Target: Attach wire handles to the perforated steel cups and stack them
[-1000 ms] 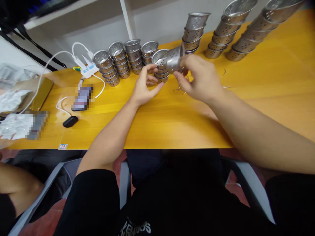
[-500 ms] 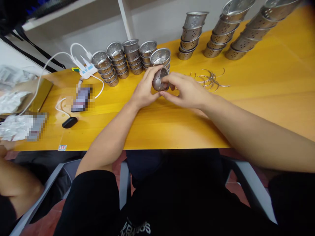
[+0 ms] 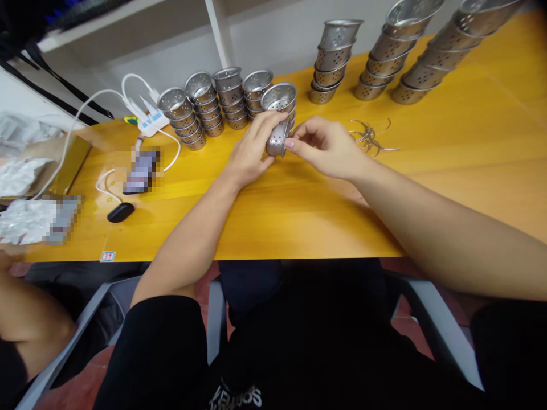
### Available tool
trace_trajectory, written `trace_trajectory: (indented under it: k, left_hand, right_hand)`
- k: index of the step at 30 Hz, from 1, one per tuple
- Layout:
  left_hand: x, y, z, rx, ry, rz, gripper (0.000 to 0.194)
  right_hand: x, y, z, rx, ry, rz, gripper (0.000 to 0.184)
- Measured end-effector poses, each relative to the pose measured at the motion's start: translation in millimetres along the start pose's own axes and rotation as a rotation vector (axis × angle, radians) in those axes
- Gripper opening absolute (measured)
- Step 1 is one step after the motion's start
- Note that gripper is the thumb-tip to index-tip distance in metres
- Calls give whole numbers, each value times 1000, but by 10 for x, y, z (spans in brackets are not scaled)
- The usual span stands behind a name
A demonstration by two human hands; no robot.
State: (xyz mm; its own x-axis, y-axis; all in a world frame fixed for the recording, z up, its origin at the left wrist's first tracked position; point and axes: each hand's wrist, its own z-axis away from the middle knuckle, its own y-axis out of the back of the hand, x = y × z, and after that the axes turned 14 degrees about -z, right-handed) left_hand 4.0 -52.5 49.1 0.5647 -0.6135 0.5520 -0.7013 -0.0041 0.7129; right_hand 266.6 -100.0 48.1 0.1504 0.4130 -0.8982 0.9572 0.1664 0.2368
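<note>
Both hands meet over the yellow table (image 3: 299,210). My left hand (image 3: 250,154) wraps its fingers round a small perforated metal cup (image 3: 277,138), which lies on its side. My right hand (image 3: 327,147) is closed in a pinch at the cup's rim; what it pinches is too small to make out. Just behind the cup stands a short stack of the same metal cups (image 3: 280,99). A pile of thin curved wire handles (image 3: 370,135) lies to the right of my right hand.
Several low stacks of cups (image 3: 205,105) stand at the back left, and taller leaning stacks (image 3: 399,48) at the back right. A phone (image 3: 142,169), white cables and a power strip (image 3: 147,121), and a black oval object (image 3: 121,212) lie at the left. Another person's arm (image 3: 29,324) shows at lower left.
My right hand brought a cup down from beside the stacks to the table front, and my left hand closed on it. The cup has since turned on its side, and my right fingers moved to its rim.
</note>
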Motion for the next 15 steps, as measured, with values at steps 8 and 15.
trace_trajectory:
  k: [8,15]
  left_hand:
    - [-32,40,29,-44,-95,-72,64]
    - [-42,30,30,-31,-133,-98,63]
  right_hand:
    - [55,1,-36,-5,-162,-370,77]
    - [48,68,-53,-38,-170,-382,72]
